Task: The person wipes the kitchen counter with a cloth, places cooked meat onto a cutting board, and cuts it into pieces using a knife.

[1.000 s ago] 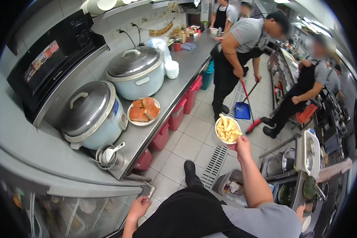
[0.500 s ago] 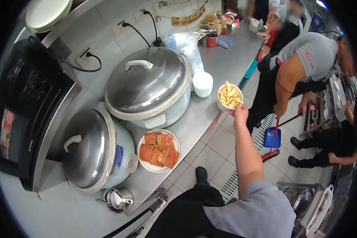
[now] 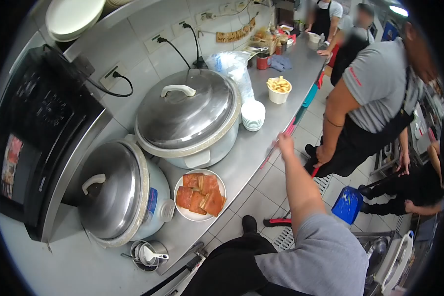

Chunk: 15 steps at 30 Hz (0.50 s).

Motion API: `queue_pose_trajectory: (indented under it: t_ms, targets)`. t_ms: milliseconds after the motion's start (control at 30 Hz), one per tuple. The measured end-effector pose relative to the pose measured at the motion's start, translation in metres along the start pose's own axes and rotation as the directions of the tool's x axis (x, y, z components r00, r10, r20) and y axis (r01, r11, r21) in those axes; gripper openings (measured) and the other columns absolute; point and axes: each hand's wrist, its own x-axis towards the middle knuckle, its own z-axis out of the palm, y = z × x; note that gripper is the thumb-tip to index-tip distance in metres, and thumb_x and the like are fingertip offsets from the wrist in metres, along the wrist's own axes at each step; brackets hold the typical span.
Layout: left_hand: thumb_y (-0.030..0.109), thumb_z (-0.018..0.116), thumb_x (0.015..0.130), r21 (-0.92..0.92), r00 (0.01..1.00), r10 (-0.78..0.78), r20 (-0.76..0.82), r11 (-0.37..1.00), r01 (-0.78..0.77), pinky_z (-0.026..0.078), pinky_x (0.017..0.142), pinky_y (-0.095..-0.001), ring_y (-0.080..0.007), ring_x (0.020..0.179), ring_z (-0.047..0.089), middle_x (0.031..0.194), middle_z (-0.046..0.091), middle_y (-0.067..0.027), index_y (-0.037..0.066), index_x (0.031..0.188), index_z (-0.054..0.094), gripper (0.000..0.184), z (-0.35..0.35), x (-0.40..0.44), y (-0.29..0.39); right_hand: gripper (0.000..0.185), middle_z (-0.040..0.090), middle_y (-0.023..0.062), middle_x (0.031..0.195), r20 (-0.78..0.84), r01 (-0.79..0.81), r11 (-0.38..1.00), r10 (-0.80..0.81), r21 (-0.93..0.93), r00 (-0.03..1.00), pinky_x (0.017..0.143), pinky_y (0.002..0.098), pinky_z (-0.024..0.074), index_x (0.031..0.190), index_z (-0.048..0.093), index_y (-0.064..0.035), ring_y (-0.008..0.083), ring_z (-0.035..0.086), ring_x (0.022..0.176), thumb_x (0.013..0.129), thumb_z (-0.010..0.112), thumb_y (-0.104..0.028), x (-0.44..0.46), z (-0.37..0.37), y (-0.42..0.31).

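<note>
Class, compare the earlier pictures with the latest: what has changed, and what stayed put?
The white cup of pale-yellow fries moved forward and left from the bare right hand, which let it go, onto the grey metal counter. The round white plate of reddish-brown slabs and the stacked white bowls stayed put.

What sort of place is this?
Probably a restaurant kitchen: two big lidded cookers and a tub of what look like fries stand on a metal counter, near a person in a black apron.
</note>
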Motion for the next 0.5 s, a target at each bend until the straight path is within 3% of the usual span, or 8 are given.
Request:
queue_pose_trajectory:
  t_ms: [100,200,233,267,300,400,467,500]
  targets:
    - [0.030,0.073,0.085,0.028,0.998,0.066,0.016,0.997,-0.067,0.052,0.091,-0.0412,-0.0350,0.104,0.067,0.109,0.070,-0.0222,-0.002,0.119,0.065,0.047,-0.004,0.007,-0.026,0.030,0.069,0.0215,0.086,0.037,0.325,0.787,-0.360,-0.524,0.932,0.072,0.0453,0.0540,0.107,0.065,0.0001,0.0355,0.069,0.078,0.098,0.053,-0.026,-0.116,-0.027,0.100]
    - [0.030,0.073,0.084,0.066,0.990,0.133,0.038,0.989,-0.135,0.052,0.091,-0.0416,-0.0356,0.105,0.067,0.110,0.070,-0.0226,-0.002,0.119,0.064,0.048,-0.007,0.014,-0.062,0.027,0.070,0.0237,0.085,0.468,0.324,0.596,0.100,-0.735,0.878,0.074,0.0495,0.0545,0.092,0.070,-0.0014,0.0433,0.068,0.081,0.087,0.058,-0.025,-0.260,-0.088,0.218]
    - [0.030,0.073,0.084,0.080,0.987,0.151,0.047,0.985,-0.155,0.052,0.092,-0.0417,-0.0359,0.105,0.066,0.110,0.070,-0.0228,-0.002,0.119,0.064,0.048,-0.010,0.017,-0.076,0.033,0.072,0.0196,0.084,0.666,0.639,0.220,0.403,-0.737,0.628,0.072,0.0479,0.0558,0.091,0.072,-0.0012,0.0396,0.070,0.078,0.083,0.065,-0.032,-0.312,-0.108,0.231]
    - [0.029,0.073,0.084,0.099,0.984,0.167,0.055,0.980,-0.172,0.052,0.092,-0.0418,-0.0361,0.106,0.066,0.110,0.070,-0.0229,-0.002,0.120,0.064,0.048,-0.011,0.019,-0.090,0.048,0.074,0.0187,0.092,0.608,0.801,0.363,0.794,-0.476,0.002,0.078,0.0475,0.0560,0.092,0.075,-0.0029,0.0351,0.072,0.087,0.076,0.071,-0.048,-0.315,-0.129,0.387]
    - [0.029,0.073,0.084,0.114,0.981,0.181,0.064,0.976,-0.187,0.051,0.092,-0.0419,-0.0363,0.106,0.066,0.111,0.070,-0.0230,-0.002,0.120,0.064,0.048,-0.014,0.023,-0.104,0.034,0.069,0.0193,0.120,0.582,0.685,0.256,0.757,-0.682,0.297,0.090,0.0498,0.0522,0.109,0.076,-0.0128,0.0375,0.065,0.114,0.079,0.074,-0.028,-0.393,-0.164,0.449]
    - [0.029,0.073,0.084,0.185,0.973,0.207,0.101,0.957,-0.223,0.051,0.093,-0.0422,-0.0370,0.107,0.066,0.111,0.070,-0.0235,-0.002,0.120,0.064,0.049,-0.020,0.034,-0.141,0.071,0.069,0.0149,0.120,0.330,0.406,0.280,0.942,-0.870,0.058,0.090,0.0438,0.0514,0.118,0.070,-0.0034,0.0263,0.069,0.099,0.080,0.067,-0.064,-0.535,-0.250,0.384]
    - [0.029,0.073,0.083,0.251,0.966,0.219,0.135,0.936,-0.247,0.051,0.093,-0.0425,-0.0374,0.107,0.066,0.112,0.069,-0.0237,-0.002,0.121,0.064,0.049,-0.025,0.046,-0.161,0.062,0.068,0.0125,0.119,0.238,0.191,0.258,0.964,-0.947,-0.120,0.084,0.0469,0.0538,0.121,0.069,-0.0062,0.0257,0.069,0.097,0.086,0.064,-0.056,-0.572,-0.282,0.391]
    - [0.029,0.073,0.083,0.286,0.961,0.228,0.157,0.921,-0.265,0.051,0.093,-0.0426,-0.0377,0.108,0.065,0.112,0.069,-0.0239,-0.002,0.121,0.064,0.050,-0.026,0.054,-0.168,0.049,0.070,0.0128,0.111,0.284,0.175,0.286,0.958,-0.942,-0.037,0.082,0.0464,0.0537,0.110,0.071,-0.0066,0.0269,0.070,0.093,0.082,0.065,-0.046,-0.586,-0.291,0.407]
